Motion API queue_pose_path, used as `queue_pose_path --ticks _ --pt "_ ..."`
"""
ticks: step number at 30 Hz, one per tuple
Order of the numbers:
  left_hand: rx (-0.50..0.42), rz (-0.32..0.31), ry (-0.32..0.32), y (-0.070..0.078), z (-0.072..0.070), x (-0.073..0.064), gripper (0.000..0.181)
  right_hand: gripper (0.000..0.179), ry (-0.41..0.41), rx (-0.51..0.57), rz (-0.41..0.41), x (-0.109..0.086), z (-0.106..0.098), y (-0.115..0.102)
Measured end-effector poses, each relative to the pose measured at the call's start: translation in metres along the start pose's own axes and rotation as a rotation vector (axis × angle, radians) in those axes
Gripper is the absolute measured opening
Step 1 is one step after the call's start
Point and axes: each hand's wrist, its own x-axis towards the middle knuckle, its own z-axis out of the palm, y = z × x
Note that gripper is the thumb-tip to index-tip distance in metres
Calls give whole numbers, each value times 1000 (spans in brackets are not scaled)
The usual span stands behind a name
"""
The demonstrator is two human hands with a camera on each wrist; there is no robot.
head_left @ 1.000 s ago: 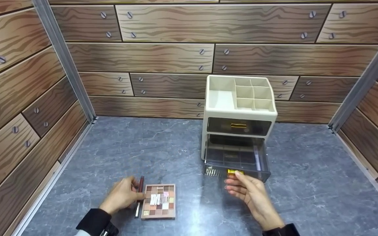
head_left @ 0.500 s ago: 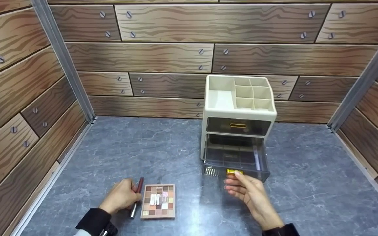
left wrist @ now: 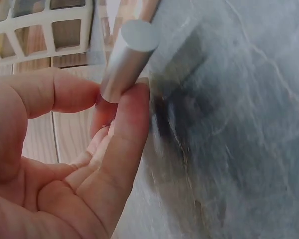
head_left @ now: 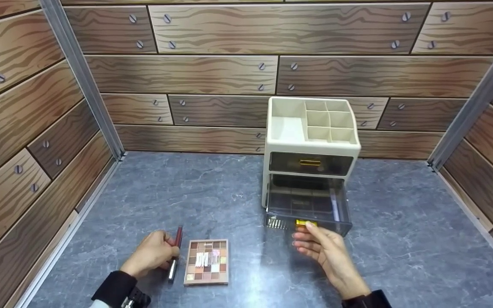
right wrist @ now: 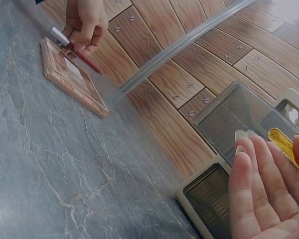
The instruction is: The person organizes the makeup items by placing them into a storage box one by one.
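Note:
My left hand (head_left: 152,253) pinches a slim cosmetic tube (head_left: 178,237), dark red with a silver end, between thumb and fingertips. In the left wrist view the silver end (left wrist: 132,55) sticks out past the fingertips. Just right of it, an eyeshadow palette (head_left: 206,262) with many colored squares lies flat on the table. My right hand (head_left: 325,256) pinches the gold handle (head_left: 305,223) of a clear smoky drawer (head_left: 310,203), which is pulled out of a cream organizer (head_left: 313,146). In the right wrist view the thumb presses the handle (right wrist: 284,144).
Above the pulled-out drawer sits a second dark drawer (head_left: 310,164), pushed in. Open compartments (head_left: 330,122) top the organizer. Wood-patterned walls (head_left: 212,72) enclose the grey marbled table (head_left: 178,188) at the back and both sides.
My left hand has moved left with the tube, away from the palette. The tube's tilt has changed a little. My right hand and the drawer stay where they were.

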Motion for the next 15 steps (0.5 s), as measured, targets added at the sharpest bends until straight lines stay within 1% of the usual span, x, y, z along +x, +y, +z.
queue_pose_path --ticks 3,5,8,10,15 --pt "-100 -11 -45 1 -1 1 21 24 4 1 1 0 0 0" --pt "-158 -2 -88 2 -3 2 28 24 4 -4 1 0 0 0" --pt "-222 20 -150 4 -6 3 36 24 -1 -11 1 0 0 0" --pt "-284 43 -211 6 -9 3 43 24 -7 -14 -3 0 0 0" --pt "-419 93 -316 16 -12 4 49 24 -8 -5 -4 0 -1 1"
